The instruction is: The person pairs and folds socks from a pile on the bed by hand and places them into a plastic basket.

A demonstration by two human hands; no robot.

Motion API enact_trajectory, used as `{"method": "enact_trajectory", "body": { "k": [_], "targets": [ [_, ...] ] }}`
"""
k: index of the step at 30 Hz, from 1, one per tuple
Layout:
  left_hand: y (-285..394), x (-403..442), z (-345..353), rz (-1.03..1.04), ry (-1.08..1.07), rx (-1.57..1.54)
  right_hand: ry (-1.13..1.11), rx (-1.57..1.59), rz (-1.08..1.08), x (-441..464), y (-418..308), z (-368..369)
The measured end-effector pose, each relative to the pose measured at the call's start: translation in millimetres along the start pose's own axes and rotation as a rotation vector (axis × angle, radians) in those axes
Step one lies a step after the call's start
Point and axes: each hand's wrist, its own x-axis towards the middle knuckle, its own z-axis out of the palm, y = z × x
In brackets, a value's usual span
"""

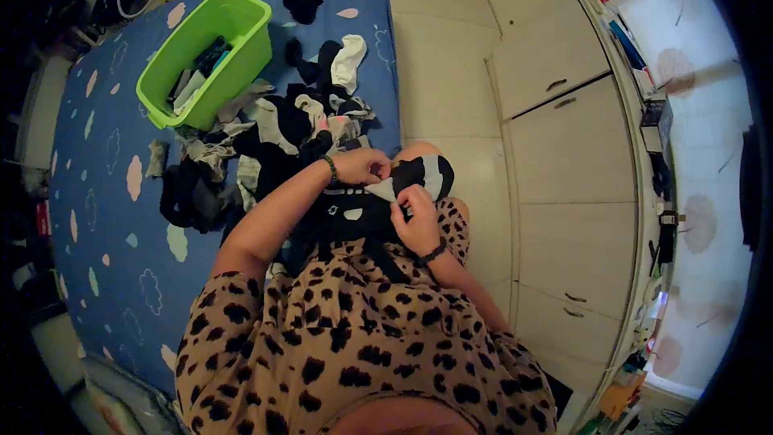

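Observation:
A black sock with pale grey bands (436,174) lies across my lap by the knee. At its near end, my left hand (360,167) is closed, fingertips pinching the pale edge. My right hand (417,221) is also closed, thumb and fingers together at the lower side of the same pale part. Some of the fingertips are hidden behind the fabric. To the left of my left hand, a loose heap of black, grey and white socks (278,125) spreads over the bed, with a white sock (349,63) at its far edge.
A green plastic tub (250,52) stands on the blue patterned bed (121,217), holding several folded socks (189,89). One black sock (303,5) lies beyond the heap. Pale cabinets (576,242) line the right side, past a strip of tiled floor (451,80).

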Motion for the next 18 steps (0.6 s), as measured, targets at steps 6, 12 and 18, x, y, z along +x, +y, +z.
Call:
{"method": "enact_trajectory", "body": {
  "k": [6,12,18],
  "targets": [
    [1.1,-6.5,-2.4,0.051,-0.062,0.092,-0.014,-0.002,0.021,0.9,-2.2,-1.3],
    [-17.4,-1.3,6.7,0.327,0.129,0.238,-0.009,-0.042,0.013,1.2,1.3,0.9],
    [-10.7,-2.1,0.0,-0.201,0.251,-0.564,-0.019,-0.045,0.011,5.7,-3.2,1.8]
  ]
}}
